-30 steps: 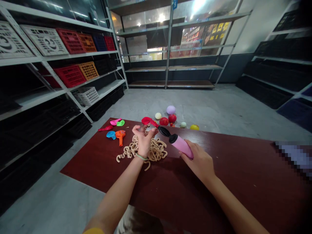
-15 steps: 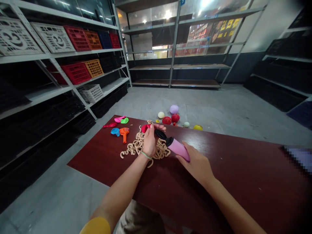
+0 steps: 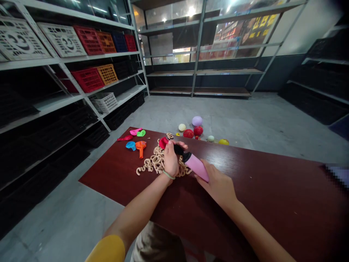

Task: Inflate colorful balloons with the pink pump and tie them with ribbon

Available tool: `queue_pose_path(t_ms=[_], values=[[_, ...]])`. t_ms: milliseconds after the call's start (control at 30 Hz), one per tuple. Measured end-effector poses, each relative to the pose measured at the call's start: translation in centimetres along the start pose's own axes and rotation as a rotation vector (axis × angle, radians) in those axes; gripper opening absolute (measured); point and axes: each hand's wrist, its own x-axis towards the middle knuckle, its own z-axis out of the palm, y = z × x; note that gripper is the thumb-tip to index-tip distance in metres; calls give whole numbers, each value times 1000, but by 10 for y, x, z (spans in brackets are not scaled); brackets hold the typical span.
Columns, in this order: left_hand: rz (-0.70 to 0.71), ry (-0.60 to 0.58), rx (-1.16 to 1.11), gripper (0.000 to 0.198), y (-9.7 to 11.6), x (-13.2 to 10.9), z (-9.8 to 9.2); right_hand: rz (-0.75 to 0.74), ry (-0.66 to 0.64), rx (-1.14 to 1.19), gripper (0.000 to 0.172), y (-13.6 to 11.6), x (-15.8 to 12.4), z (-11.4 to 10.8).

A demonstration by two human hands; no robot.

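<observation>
Your worktop (image 3: pixel 259 189) is a dark red-brown, wood-grain slab, and you see it corner-on. Toward its far left corner lies a tangle of beige cord (image 3: pixel 152 162), with loose loops trailing off to the left. Beyond the cord, five flat balloons rest on the wood. The pink balloon (image 3: pixel 135 131) and green balloon (image 3: pixel 141 133) lie touching by the far edge, with the red balloon (image 3: pixel 124 138) just left of them. The blue balloon (image 3: pixel 131 145) and orange balloon (image 3: pixel 141 146) lie side by side nearer you
</observation>
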Motion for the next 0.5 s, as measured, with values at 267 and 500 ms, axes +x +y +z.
queue_pose_path(t_ms=[267, 500], values=[[-72, -55, -121, 48, 11, 0, 0, 26, -16, 63, 49, -6, 3, -1], [44, 102, -75, 32, 21, 16, -8, -79, -9, -4, 51, -6, 2, 1]])
